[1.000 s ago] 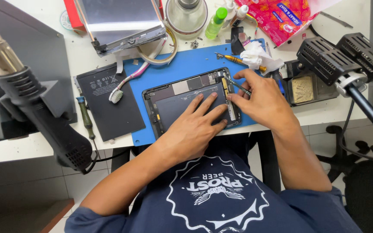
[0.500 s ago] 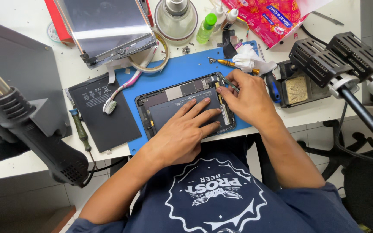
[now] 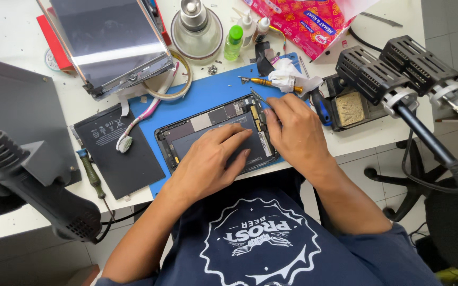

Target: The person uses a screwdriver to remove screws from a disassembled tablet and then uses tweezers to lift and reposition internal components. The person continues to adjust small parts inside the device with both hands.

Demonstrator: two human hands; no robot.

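Opened tablet (image 3: pixel 208 127) flat on blue mat (image 3: pixel 208 92), near desk front edge; long axis running left-right, right end tilted slightly away from body. Left hand (image 3: pixel 208 161) spread flat, palm down, pressing dark battery area, fingers pointing toward right end. Right hand (image 3: pixel 292 130) pinched narrow around thin metal tweezers (image 3: pixel 257 97) at tablet's far right corner, tips angled up-left. Toothbrush (image 3: pixel 133 127) lying across mat's left edge. Black battery pack (image 3: pixel 120 159) beside mat, green-handled screwdriver (image 3: pixel 90 172) just left. Hot air gun (image 3: pixel 33 185) bottom left.

Red packet (image 3: pixel 314 21) (top), detached screen (image 3: pixel 107 42)
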